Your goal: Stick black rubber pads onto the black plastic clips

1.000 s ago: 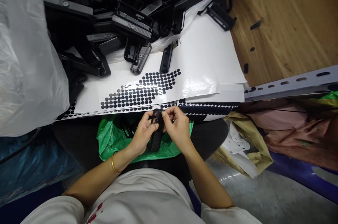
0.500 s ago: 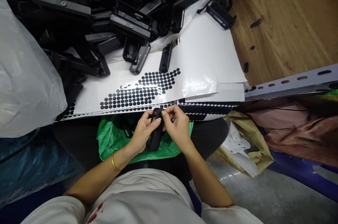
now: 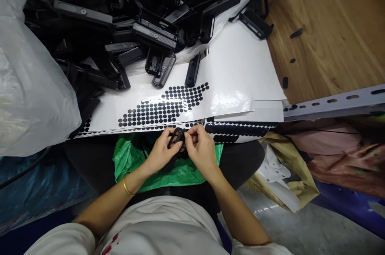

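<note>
My left hand (image 3: 162,150) is closed round a black plastic part (image 3: 179,134) with a woven, carbon-like pattern, held above my lap. The thumb and fingers of my right hand (image 3: 202,148) pinch the right side of the same part; whether a small piece sits under those fingertips is hidden. The part is tilted so that mostly its near-hand end shows. Just beyond my hands lies a white sheet (image 3: 105,112) bearing rows of round black stickers (image 3: 153,112). A single black part (image 3: 193,69) rests at the far edge of those stickers.
A big heap of similar black parts (image 3: 155,35) fills the table's far side. At left bulges a white plastic bag (image 3: 39,86). Below my hands is a green bag (image 3: 126,158). A slotted metal rail (image 3: 337,102) borders the wooden board (image 3: 333,26) on the right.
The black part has tipped in my hands, so its long patterned face now looks foreshortened. Both hands stay closed on it. The whole view has shifted slightly.
</note>
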Demonstrator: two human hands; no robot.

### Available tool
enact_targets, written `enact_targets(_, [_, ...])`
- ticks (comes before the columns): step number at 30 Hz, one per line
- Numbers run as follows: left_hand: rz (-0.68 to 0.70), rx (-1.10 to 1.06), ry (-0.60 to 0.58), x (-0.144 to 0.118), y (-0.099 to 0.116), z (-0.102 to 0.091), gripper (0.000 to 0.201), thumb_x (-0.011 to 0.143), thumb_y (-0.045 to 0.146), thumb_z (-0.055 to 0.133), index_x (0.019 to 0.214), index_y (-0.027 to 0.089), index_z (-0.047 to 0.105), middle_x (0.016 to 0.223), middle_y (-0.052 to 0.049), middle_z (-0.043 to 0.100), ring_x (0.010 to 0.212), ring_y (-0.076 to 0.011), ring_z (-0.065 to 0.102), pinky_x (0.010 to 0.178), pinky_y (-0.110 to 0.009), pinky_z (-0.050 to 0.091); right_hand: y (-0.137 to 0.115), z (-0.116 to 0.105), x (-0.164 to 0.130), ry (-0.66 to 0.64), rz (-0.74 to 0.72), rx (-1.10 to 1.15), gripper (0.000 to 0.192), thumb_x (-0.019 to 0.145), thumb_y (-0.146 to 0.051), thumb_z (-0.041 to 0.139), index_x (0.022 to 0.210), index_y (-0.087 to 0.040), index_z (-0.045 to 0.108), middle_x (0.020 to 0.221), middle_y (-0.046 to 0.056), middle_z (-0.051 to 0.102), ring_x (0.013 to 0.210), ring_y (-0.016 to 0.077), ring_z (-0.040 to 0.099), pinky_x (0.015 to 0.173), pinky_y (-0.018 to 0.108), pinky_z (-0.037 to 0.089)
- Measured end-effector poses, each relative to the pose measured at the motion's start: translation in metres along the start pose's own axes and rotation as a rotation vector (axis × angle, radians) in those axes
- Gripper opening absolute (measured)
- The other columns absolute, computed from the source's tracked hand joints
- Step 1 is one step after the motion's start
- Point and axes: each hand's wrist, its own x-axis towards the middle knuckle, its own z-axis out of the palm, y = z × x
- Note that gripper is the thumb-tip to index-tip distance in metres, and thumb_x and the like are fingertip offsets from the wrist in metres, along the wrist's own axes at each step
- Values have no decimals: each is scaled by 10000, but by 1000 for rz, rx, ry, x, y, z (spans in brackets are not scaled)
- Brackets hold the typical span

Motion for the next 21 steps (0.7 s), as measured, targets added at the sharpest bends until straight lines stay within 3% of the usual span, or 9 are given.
enact_targets(3, [33,263,-172,1,22,-26,232,628,318,761,785,198,640,638,16,638,618,-146,588,582,-227,454,6,-2,-2,-20,-20,17,70,818,-221,502,838,-224,435,658,-38,512,516,105,481,514,235,404])
enact_targets(4, [72,335,-177,5,32,-32,206,628,333,758,745,198,656,629,7,642,631,-162,598,592,-241,459,7,-3,-2,-32,-27,26,74,822,-225,504,840,-226,433,660,-40,506,514,102,478,515,232,406])
enact_targets(5, [134,402,-134,11,43,-36,188,650,354,740,720,196,665,635,-5,651,663,-178,612,620,-256,469,7,-4,-1,-40,-36,29,70,828,-226,502,825,-227,433,664,-39,504,519,101,478,518,230,407])
enact_targets(7, [336,535,78,35,66,-37,215,718,400,678,739,186,677,730,-37,682,805,-219,636,737,-301,484,4,-5,2,-33,-62,17,78,836,-217,492,780,-226,438,687,-26,519,545,103,486,534,232,413])
enact_targets(10, [624,777,390,91,93,-34,376,752,410,650,1056,191,628,1190,-105,619,1226,-305,468,1011,-439,361,-4,-1,10,-7,-127,-20,85,844,-196,474,764,-220,462,747,3,562,612,121,517,575,249,432])
enact_targets(12, [641,928,479,129,101,-37,492,736,405,672,1164,185,573,1381,-153,469,1348,-350,305,1081,-506,244,-8,5,16,-13,-181,-64,73,854,-186,459,793,-214,488,796,31,585,684,145,548,621,270,449])
enact_targets(14, [603,1042,497,152,99,-44,472,783,377,620,1196,161,551,1452,-183,367,1365,-356,270,1100,-513,205,-9,13,22,-33,-225,-130,75,863,-184,449,844,-206,518,844,58,601,766,176,569,675,299,460])
enact_targets(17, [650,1126,486,148,83,-53,377,847,348,518,1168,156,563,1444,-171,382,1342,-327,316,1099,-485,240,-6,26,28,-42,-247,-243,119,869,-195,457,941,-195,552,897,87,608,844,213,574,717,333,464])
enact_targets(21, [723,1191,478,97,57,-55,302,877,372,461,1075,190,600,1334,-126,527,1292,-300,384,1062,-484,311,1,34,33,-29,-241,-325,95,861,-191,492,925,-198,561,850,80,602,836,225,562,704,336,454])
